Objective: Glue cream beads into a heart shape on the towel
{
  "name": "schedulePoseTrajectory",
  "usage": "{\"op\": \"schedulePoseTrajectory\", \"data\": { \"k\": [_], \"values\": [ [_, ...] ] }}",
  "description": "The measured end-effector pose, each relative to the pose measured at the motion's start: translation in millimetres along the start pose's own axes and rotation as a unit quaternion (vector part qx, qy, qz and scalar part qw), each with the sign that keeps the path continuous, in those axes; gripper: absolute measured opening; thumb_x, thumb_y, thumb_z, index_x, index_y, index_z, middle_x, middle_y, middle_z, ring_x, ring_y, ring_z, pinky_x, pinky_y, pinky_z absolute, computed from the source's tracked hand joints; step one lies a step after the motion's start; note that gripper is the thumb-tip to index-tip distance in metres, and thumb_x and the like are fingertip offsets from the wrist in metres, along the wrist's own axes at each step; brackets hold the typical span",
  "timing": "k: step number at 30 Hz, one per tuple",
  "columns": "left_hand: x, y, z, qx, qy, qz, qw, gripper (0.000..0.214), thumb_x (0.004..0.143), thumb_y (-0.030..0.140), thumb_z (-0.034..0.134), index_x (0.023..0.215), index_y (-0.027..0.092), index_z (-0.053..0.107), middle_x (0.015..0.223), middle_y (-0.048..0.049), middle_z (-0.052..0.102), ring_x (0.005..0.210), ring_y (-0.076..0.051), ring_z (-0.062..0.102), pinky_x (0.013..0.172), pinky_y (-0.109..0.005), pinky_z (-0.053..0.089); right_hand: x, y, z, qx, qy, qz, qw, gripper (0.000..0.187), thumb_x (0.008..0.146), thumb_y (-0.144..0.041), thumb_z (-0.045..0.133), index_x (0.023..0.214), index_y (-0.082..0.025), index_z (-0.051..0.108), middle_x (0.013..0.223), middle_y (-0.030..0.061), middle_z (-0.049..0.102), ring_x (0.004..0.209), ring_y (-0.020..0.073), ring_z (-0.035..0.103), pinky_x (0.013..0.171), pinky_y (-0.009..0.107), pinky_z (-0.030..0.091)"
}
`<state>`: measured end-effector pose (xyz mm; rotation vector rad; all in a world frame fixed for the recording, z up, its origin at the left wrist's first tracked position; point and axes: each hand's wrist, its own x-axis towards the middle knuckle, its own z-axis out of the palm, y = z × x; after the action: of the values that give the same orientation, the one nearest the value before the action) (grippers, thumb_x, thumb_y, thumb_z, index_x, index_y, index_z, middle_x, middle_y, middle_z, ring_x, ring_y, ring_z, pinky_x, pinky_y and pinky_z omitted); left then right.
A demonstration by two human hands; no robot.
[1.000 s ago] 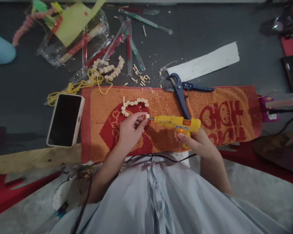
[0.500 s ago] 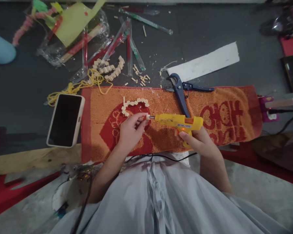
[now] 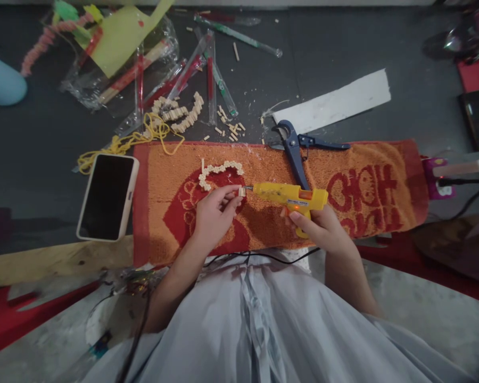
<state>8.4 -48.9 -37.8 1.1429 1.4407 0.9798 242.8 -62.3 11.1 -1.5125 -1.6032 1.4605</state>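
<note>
My left hand [image 3: 217, 213] pinches a small cluster of short wooden stick pieces [image 3: 242, 191] between thumb and fingertips. My right hand [image 3: 321, 226] is wrapped round the handle of a yellow hot glue gun [image 3: 287, 196], its orange light lit. The gun's metal nozzle points left and is at the wooden cluster; whether it touches cannot be made out. Just beyond my left hand, a curved chain of pale wooden pieces [image 3: 220, 168] lies on the orange and red towel [image 3: 263, 229]. Blue-handled cutters [image 3: 293, 151] lie open on the towel's far edge, beyond the gun.
A phone [image 3: 107, 197] lies left of the towel, near yellow cord [image 3: 117, 144]. Behind are more wooden chains [image 3: 187, 118], loose stick pieces [image 3: 234, 130], clear plastic tubes [image 3: 211, 80] and a white strip [image 3: 335, 103]. A black cable [image 3: 271, 258] runs along the towel's near edge.
The glue gun in my right hand has shifted slightly left, its nozzle now a little higher against the wooden cluster. My left hand stays almost in place, the cluster turned slightly.
</note>
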Motion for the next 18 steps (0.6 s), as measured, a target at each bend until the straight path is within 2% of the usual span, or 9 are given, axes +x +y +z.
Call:
{"op": "schedulePoseTrajectory", "data": {
  "k": [6,9,12,15,18],
  "values": [
    [0,-1,-0.5,0.002,0.002,-0.003,1.000,0.029,0.079,0.030,0.066,0.105,0.019,0.074,0.086,-0.0039,0.073,0.070,-0.012,0.064,0.061,-0.022,0.050,2,3,-1,-0.011,0.052,-0.034,0.998,0.022,0.083,-0.041,0.066,0.080,-0.020,0.067,0.069,0.0020,0.064,0.061,0.0168,0.059,0.058,0.030,0.048],
    [0,0,-0.5,0.000,0.004,-0.005,1.000,0.029,0.079,0.030,0.066,0.105,0.019,0.074,0.084,-0.0040,0.073,0.068,-0.012,0.064,0.060,-0.022,0.050,1,7,-7,-0.022,0.096,-0.038,0.994,0.026,0.081,-0.041,0.070,0.095,-0.021,0.065,0.077,0.0019,0.066,0.066,0.0181,0.061,0.061,0.031,0.049],
    [1,2,-0.2,0.001,0.003,-0.003,1.000,0.029,0.080,0.031,0.066,0.104,0.018,0.074,0.083,-0.0039,0.073,0.066,-0.011,0.064,0.058,-0.022,0.049,1,9,-19,-0.086,0.117,-0.063,0.987,0.034,0.082,-0.039,0.071,0.110,-0.024,0.062,0.087,0.0024,0.066,0.072,0.0187,0.061,0.062,0.031,0.047],
    [1,2,-0.1,-0.002,-0.002,0.001,1.000,0.029,0.080,0.032,0.066,0.104,0.017,0.074,0.080,-0.0032,0.072,0.062,-0.011,0.063,0.057,-0.022,0.050,6,8,-36,-0.205,0.156,-0.092,0.962,0.033,0.080,-0.035,0.072,0.110,-0.025,0.062,0.088,0.0028,0.065,0.070,0.0188,0.057,0.062,0.032,0.043],
    [1,2,-0.4,0.002,-0.002,0.012,1.000,0.030,0.080,0.032,0.066,0.105,0.017,0.074,0.079,-0.0031,0.073,0.062,-0.011,0.063,0.058,-0.022,0.051,17,9,-52,-0.327,0.205,-0.115,0.915,0.035,0.078,-0.028,0.072,0.112,-0.025,0.064,0.095,0.0074,0.067,0.081,0.0234,0.060,0.074,0.037,0.046]
  ]
}}
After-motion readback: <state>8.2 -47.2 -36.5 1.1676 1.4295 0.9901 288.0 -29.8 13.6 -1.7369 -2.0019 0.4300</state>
